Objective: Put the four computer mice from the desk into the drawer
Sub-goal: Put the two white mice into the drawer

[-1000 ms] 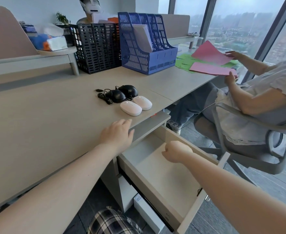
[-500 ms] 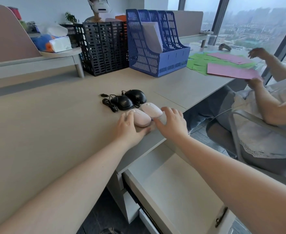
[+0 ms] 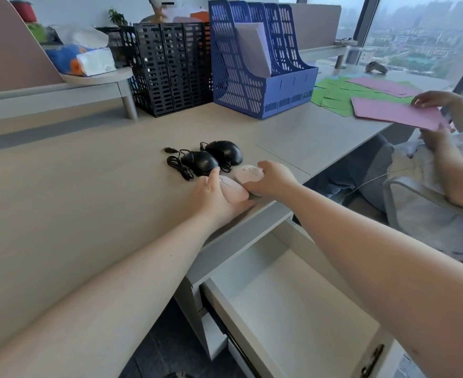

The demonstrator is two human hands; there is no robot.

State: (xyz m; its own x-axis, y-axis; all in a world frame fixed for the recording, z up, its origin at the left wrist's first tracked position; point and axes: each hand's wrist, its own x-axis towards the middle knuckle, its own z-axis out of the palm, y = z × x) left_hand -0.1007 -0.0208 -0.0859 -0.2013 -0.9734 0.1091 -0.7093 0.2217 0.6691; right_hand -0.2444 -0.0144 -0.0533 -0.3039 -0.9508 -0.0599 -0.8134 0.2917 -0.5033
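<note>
mice first: four of them sit near the front edge of the desk (image 3: 61,214), two white ones in front and two black wired ones just behind. my left hand (image 3: 214,197) wraps around the nearer white mouse (image 3: 233,190), thumb up along its left side and fingers curled under its right end, so it is gripping that mouse, which looks tilted and partly raised off the wood. my right hand (image 3: 272,181) is closed over the other white mouse (image 3: 248,173), fingers across its top and right side, with only its rounded left part showing; i cannot tell whether it has left the surface. the two white mice touch or nearly touch each other. the left black mouse (image 3: 200,161) lies just beyond my left thumb, and the right black mouse (image 3: 224,151) sits beside it, slightly farther back, with their coiled cable (image 3: 177,166) and plug trailing off to the left. the drawer (image 3: 293,309) below the desk edge stands pulled out, its pale bottom in plain view under my right forearm. farther back stand a black mesh file rack (image 3: 170,66) and a blue file rack (image 3: 260,66). at the right another person (image 3: 443,165) sits holding a pink sheet (image 3: 396,114) over green papers (image 3: 334,96).
</note>
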